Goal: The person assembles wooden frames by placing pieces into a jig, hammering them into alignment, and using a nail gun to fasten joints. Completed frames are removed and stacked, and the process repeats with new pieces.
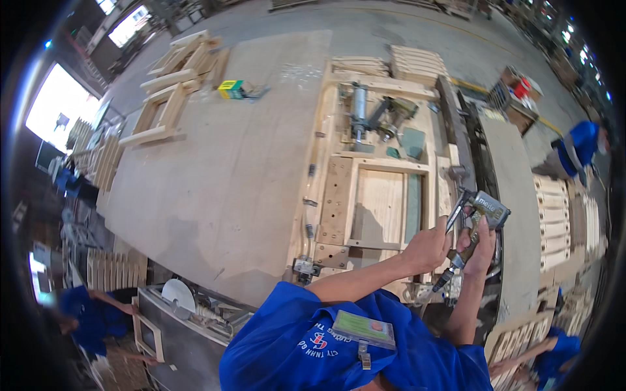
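An air nail gun [490,210] with a grey head and a camouflage-patterned grip is held up over the right side of the bench. My right hand [481,251] wraps round its grip. My left hand [428,249] is closed at the lower end of its slanted metal magazine, though the fingertips are partly hidden. Beside my hands, a rectangular wooden frame [427,195] lies in the jig. A perforated metal plate [337,202] runs along the frame's left side.
Another nail gun [399,117] and a silver cylindrical tool [359,107] lie beyond the frame. Across the wide board [222,189] sit a yellow-green box [231,89] and stacked wooden frames [160,114]. Co-workers stand at lower left [98,319], far right [579,150] and lower right [557,355].
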A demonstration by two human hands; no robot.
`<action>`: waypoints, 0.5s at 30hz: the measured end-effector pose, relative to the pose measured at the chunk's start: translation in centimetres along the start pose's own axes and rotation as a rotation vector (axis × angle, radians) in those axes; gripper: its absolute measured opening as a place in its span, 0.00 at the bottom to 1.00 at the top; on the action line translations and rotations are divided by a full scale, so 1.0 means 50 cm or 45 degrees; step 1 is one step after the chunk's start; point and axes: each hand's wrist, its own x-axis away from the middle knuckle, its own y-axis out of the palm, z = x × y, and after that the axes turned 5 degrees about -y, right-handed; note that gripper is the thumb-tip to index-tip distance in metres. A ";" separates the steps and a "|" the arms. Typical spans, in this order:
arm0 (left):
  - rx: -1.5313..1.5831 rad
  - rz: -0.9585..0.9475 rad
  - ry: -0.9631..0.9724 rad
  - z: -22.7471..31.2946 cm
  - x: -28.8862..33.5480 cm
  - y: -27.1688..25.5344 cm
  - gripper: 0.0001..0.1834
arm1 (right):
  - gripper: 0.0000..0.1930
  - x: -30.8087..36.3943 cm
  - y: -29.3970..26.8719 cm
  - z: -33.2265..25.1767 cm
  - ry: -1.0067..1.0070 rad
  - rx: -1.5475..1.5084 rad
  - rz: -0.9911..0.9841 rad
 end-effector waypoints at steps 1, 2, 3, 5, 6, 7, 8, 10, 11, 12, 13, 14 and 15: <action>-0.066 0.039 0.011 -0.002 -0.012 -0.021 0.22 | 0.18 -0.019 0.035 -0.005 -0.016 -0.040 -0.007; -0.074 0.086 0.033 0.004 -0.021 -0.038 0.22 | 0.18 -0.037 0.049 -0.006 -0.010 -0.080 -0.049; -0.084 0.129 0.055 0.010 -0.031 -0.055 0.22 | 0.18 -0.056 0.064 -0.009 -0.004 -0.119 -0.087; -0.119 0.167 0.057 0.025 -0.039 -0.090 0.23 | 0.19 -0.091 0.090 -0.013 -0.005 -0.189 -0.166; -0.145 0.163 0.037 0.032 -0.040 -0.109 0.23 | 0.19 -0.108 0.101 -0.015 -0.012 -0.219 -0.208; -0.171 0.158 0.018 0.039 -0.040 -0.128 0.23 | 0.20 -0.125 0.112 -0.018 -0.021 -0.250 -0.248; -0.167 0.161 0.011 0.044 -0.036 -0.142 0.23 | 0.20 -0.139 0.124 -0.019 -0.011 -0.294 -0.234; -0.158 0.162 0.000 0.054 -0.028 -0.170 0.21 | 0.20 -0.167 0.132 -0.022 0.006 -0.376 -0.266; -0.172 0.119 -0.004 0.044 -0.018 -0.180 0.22 | 0.20 -0.185 0.139 -0.023 0.015 -0.426 -0.291; -0.177 0.070 -0.013 0.029 -0.002 -0.182 0.22 | 0.21 -0.199 0.137 -0.026 0.035 -0.458 -0.280; -0.180 0.016 -0.019 0.011 0.007 -0.190 0.22 | 0.21 -0.215 0.128 -0.027 0.015 -0.484 -0.287; -0.236 -0.196 -0.154 0.028 0.015 -0.223 0.21 | 0.21 -0.230 0.108 -0.027 -0.016 -0.507 -0.271; -0.369 -0.241 0.053 -0.004 0.015 -0.256 0.20 | 0.21 -0.242 0.099 -0.027 -0.039 -0.535 -0.275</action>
